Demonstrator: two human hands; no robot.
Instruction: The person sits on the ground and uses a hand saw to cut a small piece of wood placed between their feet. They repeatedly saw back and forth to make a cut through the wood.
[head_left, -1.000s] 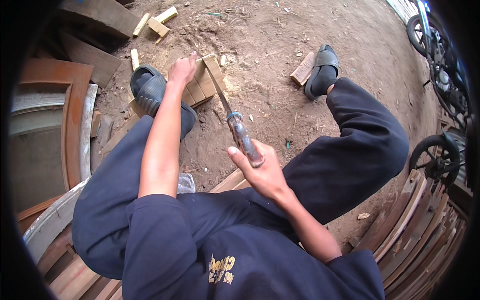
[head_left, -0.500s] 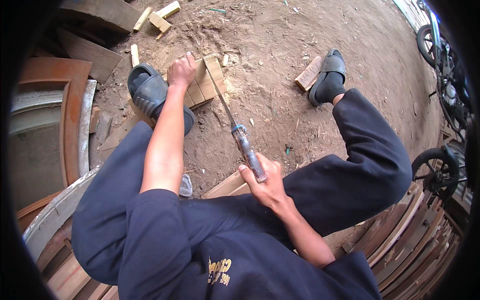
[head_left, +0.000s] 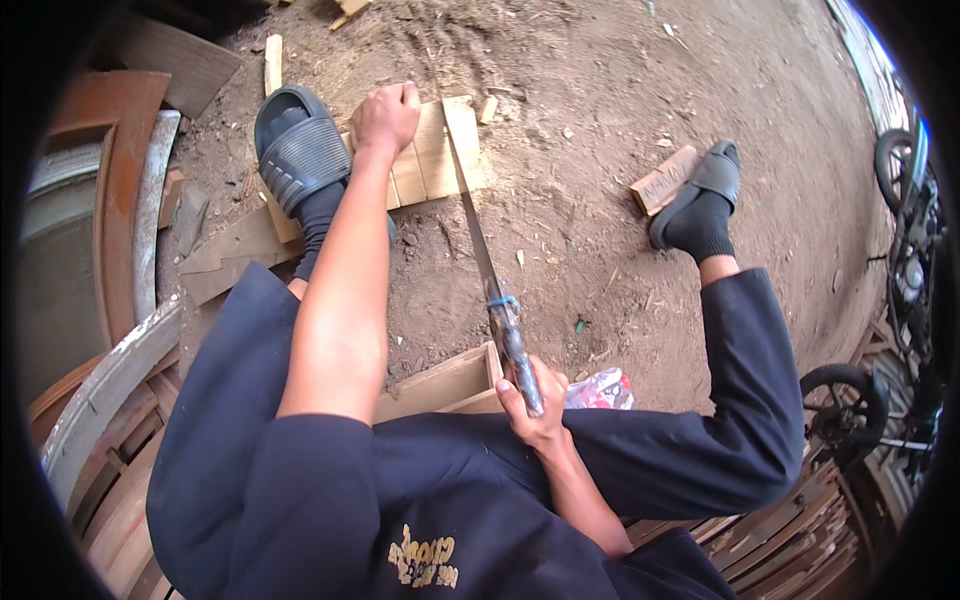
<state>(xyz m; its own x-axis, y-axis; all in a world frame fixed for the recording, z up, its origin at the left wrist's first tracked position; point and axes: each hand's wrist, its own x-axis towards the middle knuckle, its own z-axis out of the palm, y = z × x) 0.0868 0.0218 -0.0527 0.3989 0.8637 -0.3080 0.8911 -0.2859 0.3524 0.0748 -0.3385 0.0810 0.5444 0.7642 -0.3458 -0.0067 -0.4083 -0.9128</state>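
My right hand (head_left: 540,402) is closed around the mottled handle of a handsaw (head_left: 478,240), which has a blue tie where handle meets blade. The narrow blade runs away from me and lies across a pale wooden board (head_left: 430,155) near its right end. Lines cross the board's face to the left of the blade. On the board's far side, my left hand (head_left: 385,118) is curled and pressed down, holding it; the fingertips are hidden. My left foot in a dark slide sandal (head_left: 303,150) rests at the board's left end.
Between my legs sit an open wooden box (head_left: 440,382) and a plastic bag (head_left: 600,390). My right foot is beside a wood block (head_left: 663,180) on the dirt ground. A brown frame (head_left: 120,200) leans at left; stacked planks (head_left: 790,520) and a motorcycle (head_left: 905,250) stand at right.
The saw has been drawn back toward me, with more blade showing on the near side of the board. My left hand stays on the board. The view has shifted, bringing the box and bag into sight.
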